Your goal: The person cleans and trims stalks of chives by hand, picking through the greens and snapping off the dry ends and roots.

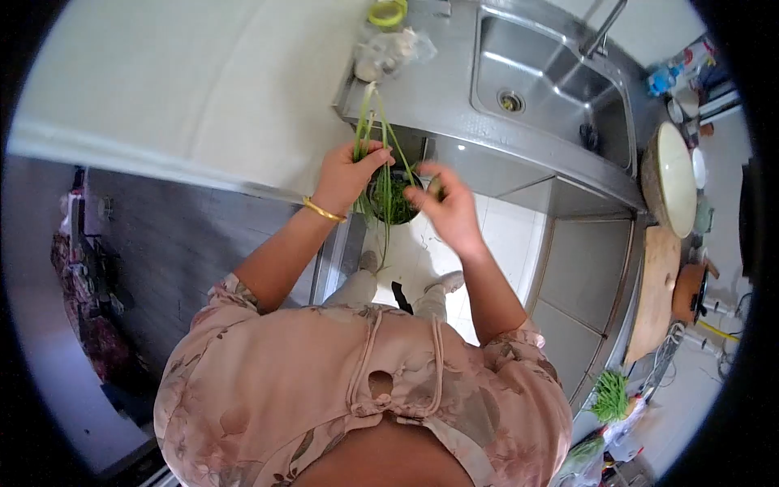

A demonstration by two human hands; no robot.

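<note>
Several long green stalks (386, 130) with pale ends pointing up hang from my left hand (350, 174), whose thumb and fingers are pinched round them. A yellow bangle circles that wrist. My right hand (448, 207) is just to the right of the stalks, fingers bent inward, somewhat blurred; a small bit of green shows at its fingers, too small to make out. Below and between the hands, a dark round container (416, 213) on the floor holds green plant scraps.
A steel sink (535, 81) with a tap is set in the counter at the upper right. A plastic bag (389, 55) and yellow-green tape roll (387, 12) lie left of it. To the right are a large bowl (669, 180), a wooden board (653, 292) and green vegetables (610, 396).
</note>
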